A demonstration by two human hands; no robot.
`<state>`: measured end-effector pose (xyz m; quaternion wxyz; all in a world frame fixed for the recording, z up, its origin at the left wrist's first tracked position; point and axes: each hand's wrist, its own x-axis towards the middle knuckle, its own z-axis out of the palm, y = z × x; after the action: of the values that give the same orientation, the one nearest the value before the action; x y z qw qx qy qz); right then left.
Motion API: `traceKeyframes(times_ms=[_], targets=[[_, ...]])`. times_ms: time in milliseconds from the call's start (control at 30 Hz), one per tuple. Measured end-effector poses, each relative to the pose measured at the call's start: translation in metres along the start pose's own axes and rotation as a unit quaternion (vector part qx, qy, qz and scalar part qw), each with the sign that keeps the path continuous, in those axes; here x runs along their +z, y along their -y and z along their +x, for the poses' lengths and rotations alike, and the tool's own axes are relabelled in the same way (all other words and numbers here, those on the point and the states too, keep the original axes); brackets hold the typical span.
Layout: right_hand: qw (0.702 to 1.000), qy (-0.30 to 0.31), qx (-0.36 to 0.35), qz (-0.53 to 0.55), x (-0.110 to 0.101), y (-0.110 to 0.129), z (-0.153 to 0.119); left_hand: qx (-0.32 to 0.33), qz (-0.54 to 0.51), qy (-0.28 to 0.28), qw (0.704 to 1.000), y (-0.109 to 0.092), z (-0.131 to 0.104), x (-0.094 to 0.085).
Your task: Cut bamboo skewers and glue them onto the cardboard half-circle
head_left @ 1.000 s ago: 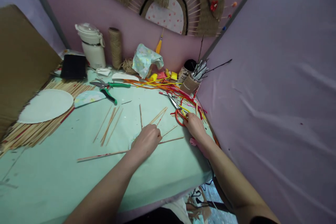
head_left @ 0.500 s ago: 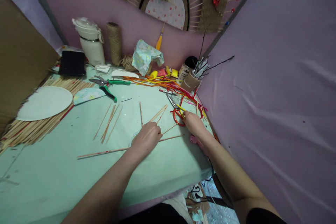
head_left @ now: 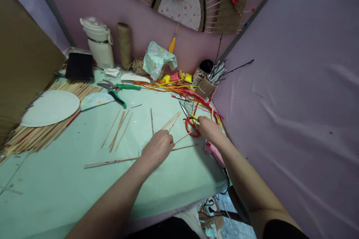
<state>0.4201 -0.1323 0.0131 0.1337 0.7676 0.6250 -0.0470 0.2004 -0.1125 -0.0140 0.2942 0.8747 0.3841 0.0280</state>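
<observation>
My left hand (head_left: 158, 143) is closed, pressing down where several thin wooden sticks (head_left: 171, 119) meet in a fan on the table. Under its palm a bit of pale patterned material (head_left: 143, 148) shows; the rest is hidden. A longer stick (head_left: 112, 162) pokes out to the left. My right hand (head_left: 209, 129) is closed beside the red-handled scissors (head_left: 188, 129), its fingertips on a slim yellow stick-like thing (head_left: 193, 116) that lies across them. Below that wrist lies a pink glue gun (head_left: 214, 153).
Green-handled pliers (head_left: 120, 99) and loose sticks (head_left: 119, 130) lie to the left. Farther left, a white oval (head_left: 52, 108) rests on a stick bundle. A twine roll (head_left: 124, 46), a white canister (head_left: 99, 44) and a pen holder (head_left: 206, 86) stand along the back. Cardboard (head_left: 25, 56) rises at far left.
The view has shifted slightly. My right hand has moved a little up, uncovering more of the pink glue gun. My left hand keeps its place on the sticks.
</observation>
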Motion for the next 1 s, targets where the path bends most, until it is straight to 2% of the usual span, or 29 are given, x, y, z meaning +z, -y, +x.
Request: traceKeyframes(times_ms=[67,167,267,367,533,633,800,933,1000], targets=[[0.999,-0.028,-0.041,-0.01,-0.013,0.008,0.009,0.009,0.003,-0.005,1.0,0.0,0.0,0.0],[0.983,-0.049,-0.175,-0.022,-0.026,0.024,0.027,0.015,-0.002,-0.014,1.0,0.002,0.001,0.002],[0.939,-0.051,-0.329,-0.08,-0.027,0.04,0.048,0.016,-0.005,-0.019,1.0,0.003,0.002,0.003],[0.906,-0.042,-0.4,-0.133,-0.023,0.048,0.066,0.015,-0.01,-0.018,1.0,0.004,0.002,0.004],[0.88,-0.011,-0.445,-0.168,-0.026,0.051,0.079,0.013,-0.041,-0.042,0.998,0.004,0.001,0.004],[0.872,-0.001,-0.454,-0.185,-0.028,0.052,0.08,0.02,-0.056,-0.082,0.995,0.006,0.002,0.005],[0.883,0.003,-0.419,-0.21,-0.034,0.052,0.074,0.018,-0.077,-0.184,0.98,0.007,0.002,0.006],[0.897,-0.01,-0.382,-0.221,-0.05,0.054,0.06,-0.001,-0.117,-0.295,0.948,0.006,0.001,0.002],[0.901,-0.025,-0.373,-0.222,-0.059,0.058,0.049,-0.013,-0.149,-0.327,0.933,0.006,0.001,-0.001]])
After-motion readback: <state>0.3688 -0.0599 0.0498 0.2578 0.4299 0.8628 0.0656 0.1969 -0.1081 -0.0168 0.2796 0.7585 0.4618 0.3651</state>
